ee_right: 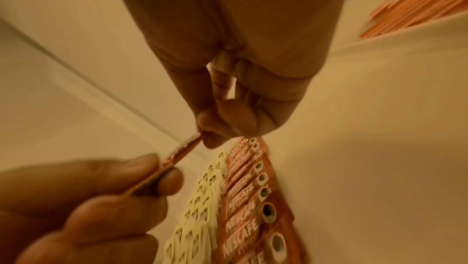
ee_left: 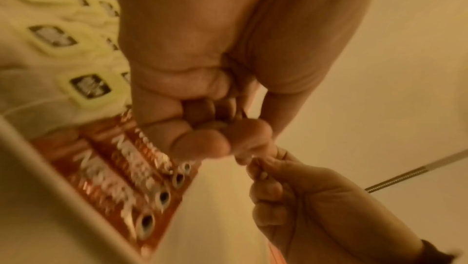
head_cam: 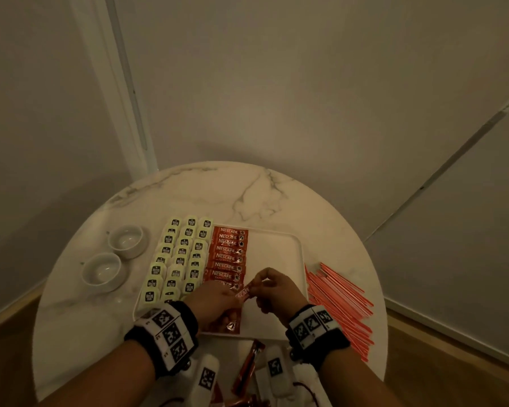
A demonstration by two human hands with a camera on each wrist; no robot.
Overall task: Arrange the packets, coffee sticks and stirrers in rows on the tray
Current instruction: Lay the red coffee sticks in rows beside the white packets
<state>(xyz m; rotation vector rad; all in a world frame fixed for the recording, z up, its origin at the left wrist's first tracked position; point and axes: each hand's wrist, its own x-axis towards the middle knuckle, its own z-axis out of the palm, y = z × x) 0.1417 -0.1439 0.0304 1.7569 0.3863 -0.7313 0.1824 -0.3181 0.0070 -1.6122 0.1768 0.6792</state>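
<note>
Both hands are pinching one glossy red foil coffee stick [head_cam: 245, 291] by its ends, left hand [head_cam: 215, 301], right hand [head_cam: 276, 289], above the white rectangular tray [head_cam: 276, 251]; flat stick rows [head_cam: 227, 254] lying below.

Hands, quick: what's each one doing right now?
Left hand: pinching one end of a red coffee stick.
Right hand: pinching the other end of the same coffee stick, above the tray.
</note>
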